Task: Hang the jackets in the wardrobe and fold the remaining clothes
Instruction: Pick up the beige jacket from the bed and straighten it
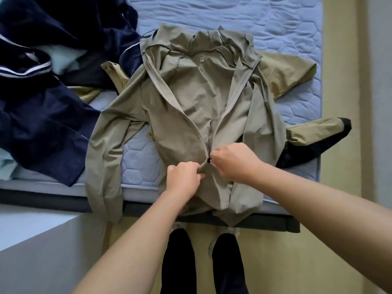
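Observation:
A khaki hooded jacket point(186, 107) lies face up on the bed, its front zip undone above my hands and its hem hanging over the mattress edge. My left hand point(183, 179) pinches the jacket's fabric just below the zip. My right hand point(235, 160) pinches the small black zip pull point(209, 160) where the two front edges meet. Under the jacket lies a tan jacket with black cuffs point(297, 73), one sleeve sticking out at the right.
A heap of navy clothes with white stripes point(48, 98) covers the bed's left part. The quilted light-blue mattress point(275, 24) runs to the far edge. My legs in black trousers stand on the beige floor point(286, 262) at the bed's near edge. A grey surface lies low left.

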`<state>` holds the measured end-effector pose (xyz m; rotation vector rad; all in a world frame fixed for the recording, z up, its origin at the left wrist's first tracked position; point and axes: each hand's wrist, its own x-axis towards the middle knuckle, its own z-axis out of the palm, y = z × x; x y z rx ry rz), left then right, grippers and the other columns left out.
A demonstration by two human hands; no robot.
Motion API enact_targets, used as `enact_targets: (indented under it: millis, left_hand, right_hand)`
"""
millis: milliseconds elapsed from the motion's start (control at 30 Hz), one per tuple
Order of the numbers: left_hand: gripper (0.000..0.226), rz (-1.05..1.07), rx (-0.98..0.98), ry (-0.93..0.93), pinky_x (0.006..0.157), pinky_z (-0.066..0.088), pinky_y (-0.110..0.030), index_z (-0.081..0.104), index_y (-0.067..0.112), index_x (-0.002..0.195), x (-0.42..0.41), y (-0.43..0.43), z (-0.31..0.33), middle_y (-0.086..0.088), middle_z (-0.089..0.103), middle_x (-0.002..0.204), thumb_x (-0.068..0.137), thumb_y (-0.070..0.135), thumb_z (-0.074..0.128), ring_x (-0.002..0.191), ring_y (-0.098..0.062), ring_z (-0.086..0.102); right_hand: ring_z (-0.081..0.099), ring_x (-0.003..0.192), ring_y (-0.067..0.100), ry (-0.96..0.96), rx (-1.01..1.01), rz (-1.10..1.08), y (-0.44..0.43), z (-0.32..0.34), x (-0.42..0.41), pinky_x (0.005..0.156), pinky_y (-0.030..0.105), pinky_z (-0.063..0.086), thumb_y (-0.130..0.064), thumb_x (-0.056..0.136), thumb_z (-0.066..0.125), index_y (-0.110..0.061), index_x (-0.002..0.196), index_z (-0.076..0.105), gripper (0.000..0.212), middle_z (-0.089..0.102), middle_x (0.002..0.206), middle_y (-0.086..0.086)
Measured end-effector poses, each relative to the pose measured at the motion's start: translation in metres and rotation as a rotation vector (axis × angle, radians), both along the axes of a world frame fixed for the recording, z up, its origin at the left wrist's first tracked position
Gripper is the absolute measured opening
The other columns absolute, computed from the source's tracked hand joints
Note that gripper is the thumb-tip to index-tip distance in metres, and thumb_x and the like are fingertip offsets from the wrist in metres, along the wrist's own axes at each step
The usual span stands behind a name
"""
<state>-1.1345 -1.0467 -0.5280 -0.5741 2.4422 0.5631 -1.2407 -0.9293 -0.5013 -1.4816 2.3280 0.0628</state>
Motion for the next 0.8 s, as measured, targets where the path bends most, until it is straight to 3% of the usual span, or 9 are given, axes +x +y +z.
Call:
enact_targets:
  millis: [133, 267, 400, 467, 600, 667, 800]
  left_hand:
    - [0.020, 0.007, -0.104, -0.053, 0.073, 0.026, -0.031, 0.063, 0.025, 0.089, 0.006, -0.011, -0.010, -0.001, 0.068, 0.097, 0.095, 0.039, 0.050, 0.100, -0.024, 0.060]
    - [0.017, 0.103, -0.086, -0.191, 0.078, 0.035, -0.033, 0.065, 0.027, 0.090, 0.012, -0.044, -0.020, -0.002, 0.067, 0.101, 0.088, 0.043, 0.059, 0.104, -0.026, 0.059]
    - [0.015, 0.251, 0.236, 0.017, 0.082, 0.048, -0.035, 0.067, 0.027, 0.088, -0.041, -0.030, -0.007, 0.002, 0.068, 0.093, 0.081, 0.041, 0.067, 0.097, -0.023, 0.060]
    - [0.013, 0.301, 0.227, 0.099, 0.080, 0.048, -0.036, 0.063, 0.025, 0.078, -0.061, -0.021, -0.004, -0.001, 0.067, 0.088, 0.083, 0.036, 0.068, 0.092, -0.024, 0.059]
    - [0.022, 0.240, 0.058, -0.069, 0.081, 0.043, -0.034, 0.054, 0.024, 0.071, -0.021, -0.031, -0.017, 0.003, 0.062, 0.083, 0.085, 0.038, 0.065, 0.095, -0.024, 0.060]
    - [0.023, 0.256, 0.119, -0.145, 0.082, 0.045, -0.035, 0.055, 0.025, 0.072, -0.007, -0.036, -0.023, 0.005, 0.060, 0.080, 0.084, 0.041, 0.066, 0.093, -0.022, 0.060]
    - [0.028, 0.306, 0.353, 0.148, 0.065, 0.036, -0.028, 0.049, 0.024, 0.067, -0.065, -0.017, -0.010, 0.008, 0.052, 0.068, 0.080, 0.036, 0.072, 0.076, -0.018, 0.052]
  right_hand:
    - [0.065, 0.083, 0.034, 0.060, 0.059, -0.057, -0.010, 0.002, -0.030, 0.060, 0.030, 0.033, -0.017, 0.088, 0.048, -0.013, 0.088, 0.061, 0.013, 0.066, 0.091, 0.005]
    - [0.065, 0.083, 0.035, 0.116, 0.020, -0.128, -0.011, -0.001, -0.049, 0.061, 0.032, 0.035, -0.018, 0.089, 0.049, -0.012, 0.086, 0.059, 0.012, 0.066, 0.091, 0.007]
    - [0.066, 0.084, 0.036, 0.029, -0.028, -0.098, -0.015, -0.003, -0.039, 0.062, 0.033, 0.036, -0.020, 0.090, 0.050, -0.010, 0.089, 0.063, 0.016, 0.068, 0.092, 0.010]
    - [0.066, 0.086, 0.036, 0.026, -0.031, -0.112, -0.016, 0.000, -0.045, 0.062, 0.033, 0.033, -0.021, 0.091, 0.049, -0.010, 0.092, 0.063, 0.017, 0.067, 0.095, 0.010]
    - [0.065, 0.087, 0.035, 0.106, -0.031, -0.203, -0.008, 0.012, -0.088, 0.066, 0.033, 0.042, -0.023, 0.091, 0.048, -0.011, 0.087, 0.060, 0.017, 0.066, 0.093, 0.010]
    - [0.064, 0.084, 0.034, 0.105, -0.023, -0.190, -0.007, 0.014, -0.095, 0.067, 0.035, 0.046, -0.024, 0.093, 0.046, -0.012, 0.083, 0.057, 0.018, 0.066, 0.091, 0.009]
    - [0.064, 0.092, 0.034, 0.059, 0.003, -0.115, -0.016, 0.014, -0.082, 0.067, 0.034, 0.040, -0.025, 0.094, 0.045, -0.011, 0.096, 0.062, 0.022, 0.066, 0.101, 0.008]
